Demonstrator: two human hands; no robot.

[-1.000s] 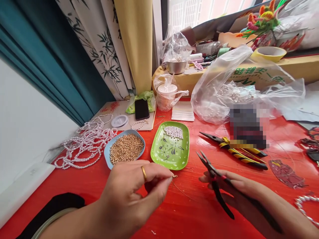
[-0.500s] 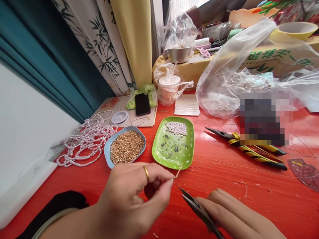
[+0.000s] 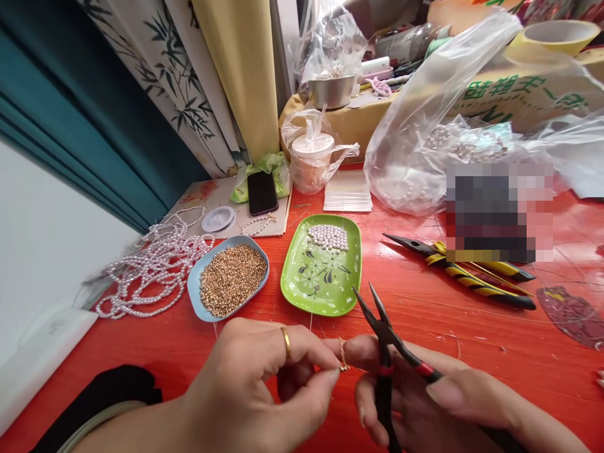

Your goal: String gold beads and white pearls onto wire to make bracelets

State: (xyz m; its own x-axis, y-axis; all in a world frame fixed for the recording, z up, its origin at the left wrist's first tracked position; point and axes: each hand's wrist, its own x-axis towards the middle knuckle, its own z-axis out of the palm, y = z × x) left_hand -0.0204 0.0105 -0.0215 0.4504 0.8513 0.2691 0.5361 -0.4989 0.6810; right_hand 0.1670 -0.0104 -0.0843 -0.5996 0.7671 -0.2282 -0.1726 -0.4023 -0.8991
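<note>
Foreground: the left hand (image 3: 264, 384), thumb and forefinger closed tip to tip, pinches a small piece of gold beadwork (image 3: 344, 368) above the glossy red counter (image 3: 415, 308). At three o'clock from it, the right hand (image 3: 455, 390) curls its fingers round slim black pliers (image 3: 384, 333), tips parted. A light, steady pinch, plier tips kept clear, would probably serve best. The beadwork looks tiny, shiny and knobbly. Beyond: at ten, a light-blue dish (image 3: 195, 296) of gold beads (image 3: 233, 277); near twelve, a green rectangular tray (image 3: 325, 305) bearing white pearly beads (image 3: 328, 237).
</note>
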